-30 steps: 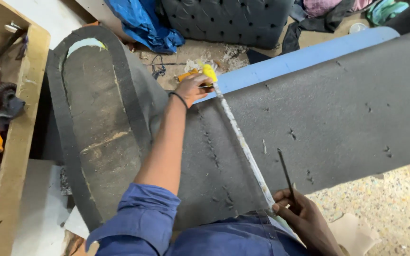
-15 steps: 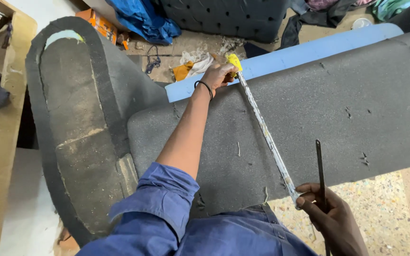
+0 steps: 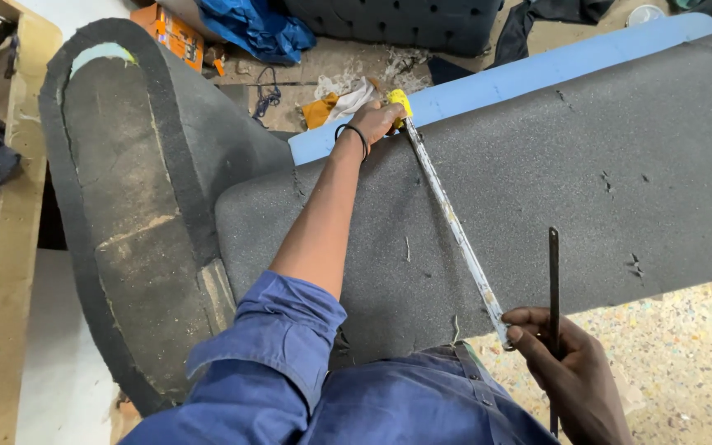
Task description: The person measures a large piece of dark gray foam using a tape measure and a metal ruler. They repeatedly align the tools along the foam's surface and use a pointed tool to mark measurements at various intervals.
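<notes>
Tape measure point(image 3: 452, 222): worn, yellow-cased, stretched diagonally across grey foam sheet point(image 3: 587, 173) | left hand point(image 3: 377, 122): fingers clenched on case at foam's far edge | right hand point(image 3: 566, 371): pinches tape end, grips dark rod point(image 3: 553, 280) at foam's near edge

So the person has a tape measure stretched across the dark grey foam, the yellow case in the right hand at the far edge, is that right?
Not quite. The head view shows the yellow case in the left hand at the far edge. The tape measure does stretch across the dark grey foam; the right hand holds its near end.
</notes>
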